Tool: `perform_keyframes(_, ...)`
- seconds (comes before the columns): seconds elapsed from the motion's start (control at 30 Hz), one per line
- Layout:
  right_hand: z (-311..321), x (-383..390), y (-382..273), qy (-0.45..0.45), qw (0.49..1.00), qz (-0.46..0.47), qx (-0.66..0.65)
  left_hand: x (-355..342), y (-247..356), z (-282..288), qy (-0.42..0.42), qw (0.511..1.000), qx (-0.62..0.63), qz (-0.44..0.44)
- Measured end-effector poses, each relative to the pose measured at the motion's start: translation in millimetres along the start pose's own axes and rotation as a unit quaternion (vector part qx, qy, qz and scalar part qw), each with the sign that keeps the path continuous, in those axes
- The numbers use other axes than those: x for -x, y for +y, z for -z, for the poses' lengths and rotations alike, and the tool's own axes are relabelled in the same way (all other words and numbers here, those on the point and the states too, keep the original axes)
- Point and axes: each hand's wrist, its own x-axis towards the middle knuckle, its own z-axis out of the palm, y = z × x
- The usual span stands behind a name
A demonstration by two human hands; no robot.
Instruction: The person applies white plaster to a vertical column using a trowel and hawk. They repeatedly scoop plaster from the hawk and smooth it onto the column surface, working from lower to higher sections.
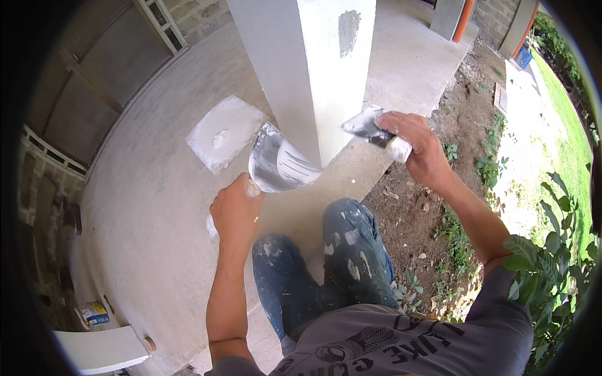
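Observation:
My left hand (233, 208) is closed round the handle of a wide putty knife (281, 164). Streaks of white putty run across its broad, shiny blade, which reaches close to the foot of a square white pillar (282, 81). Whether the blade touches the pillar, I cannot tell. In my right hand (415, 145) is a second putty knife (365, 128), smeared with white, apart from the pillar's right side. My fingers rest along that blade and partly cover it. A pale square board (241, 119) lies on the floor left of the pillar, with a small lump of white putty (219, 138) on it.
The pillar's bright face bears a grey patch (348, 32). The concrete floor (144, 207) ends on the right at a strip of soil (407, 219) with small weeds. A leafy bush (545, 269) stands near my right arm. A yellow and blue package (93, 313) lies at lower left.

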Motion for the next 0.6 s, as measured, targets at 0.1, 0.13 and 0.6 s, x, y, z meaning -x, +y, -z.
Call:
perform_keyframes(0.1, -1, -60, 61, 0.143, 0.983, -0.112, -0.018, 15, 6, -23, -0.057, 0.997, 0.06, 0.013)
perform_keyframes(0.13, -6, -81, 79, 0.17, 0.976, -0.136, -0.028, 21, 10, -33, -0.079, 0.993, 0.083, 0.013)
perform_keyframes(0.6, -139, -35, 156, 0.118, 0.979, 0.076, 0.149, 82, -51, -110, -0.152, 0.982, 0.096, 0.065)
